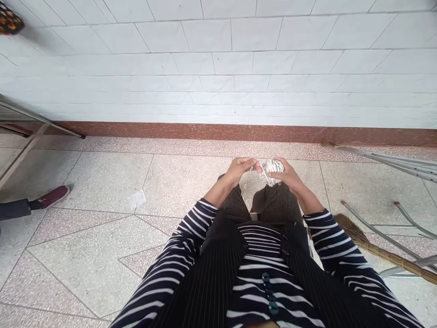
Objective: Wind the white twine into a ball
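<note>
A ball of white cord (274, 167), with darker flecks in it, is held above my knees. My right hand (287, 175) wraps round its right side, thumb across the front. On the left, my left hand (243, 169) pinches a strand of the cord between thumb and fingers, close beside the ball. The strand runs from these fingertips to the ball's left side. My left hand's lower fingers are partly hidden.
A straw broom (362, 241) lies at the right by metal-legged furniture (375, 224). A metal frame (37, 132) stands at the left, near another person's shoe (54, 197). White paper (137, 199) lies on the floor. A tiled wall (232, 64) rises ahead.
</note>
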Tool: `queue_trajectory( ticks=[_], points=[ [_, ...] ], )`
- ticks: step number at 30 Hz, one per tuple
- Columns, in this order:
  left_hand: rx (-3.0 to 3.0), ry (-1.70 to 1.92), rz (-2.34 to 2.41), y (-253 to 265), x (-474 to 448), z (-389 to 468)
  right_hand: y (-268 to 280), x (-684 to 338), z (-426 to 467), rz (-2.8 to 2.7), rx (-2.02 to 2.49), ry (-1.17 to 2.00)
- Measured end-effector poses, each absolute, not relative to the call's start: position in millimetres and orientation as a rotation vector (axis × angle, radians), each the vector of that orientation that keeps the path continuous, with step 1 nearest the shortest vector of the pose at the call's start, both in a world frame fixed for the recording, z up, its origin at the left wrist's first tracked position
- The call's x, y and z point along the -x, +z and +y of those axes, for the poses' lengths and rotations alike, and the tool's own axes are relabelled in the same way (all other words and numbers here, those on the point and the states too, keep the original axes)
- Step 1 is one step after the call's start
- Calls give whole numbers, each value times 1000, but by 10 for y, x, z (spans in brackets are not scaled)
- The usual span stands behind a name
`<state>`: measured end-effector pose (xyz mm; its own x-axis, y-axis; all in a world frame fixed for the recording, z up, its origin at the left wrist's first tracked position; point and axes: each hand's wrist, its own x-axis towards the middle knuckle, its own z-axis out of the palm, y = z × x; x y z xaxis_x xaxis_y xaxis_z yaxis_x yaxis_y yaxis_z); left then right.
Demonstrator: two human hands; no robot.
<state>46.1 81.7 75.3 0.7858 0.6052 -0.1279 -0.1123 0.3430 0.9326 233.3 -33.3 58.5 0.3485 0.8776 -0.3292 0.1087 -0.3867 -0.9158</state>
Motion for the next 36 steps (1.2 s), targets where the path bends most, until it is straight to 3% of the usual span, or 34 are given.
queue_trajectory(
  ticks=[3, 7, 15, 23, 36],
  points=[
    [-1066, 483, 582, 629, -516, 781, 449, -2283, -477, -657, 1563, 1453],
    [-1061, 456, 635, 535, -573, 658, 342, -2238, -622, -582, 1415, 1541],
    [-1291, 263, 653, 415, -664, 486, 72, -2116, -758, -627, 1634, 1324],
    [-1636, 2, 584, 287, -678, 809, 85, -2106, -1086, -484, 1275, 1569],
    [-1594, 135, 692, -511, -464, 472, 387, -2213, -1232, -315, 1247, 1446]
  ],
)
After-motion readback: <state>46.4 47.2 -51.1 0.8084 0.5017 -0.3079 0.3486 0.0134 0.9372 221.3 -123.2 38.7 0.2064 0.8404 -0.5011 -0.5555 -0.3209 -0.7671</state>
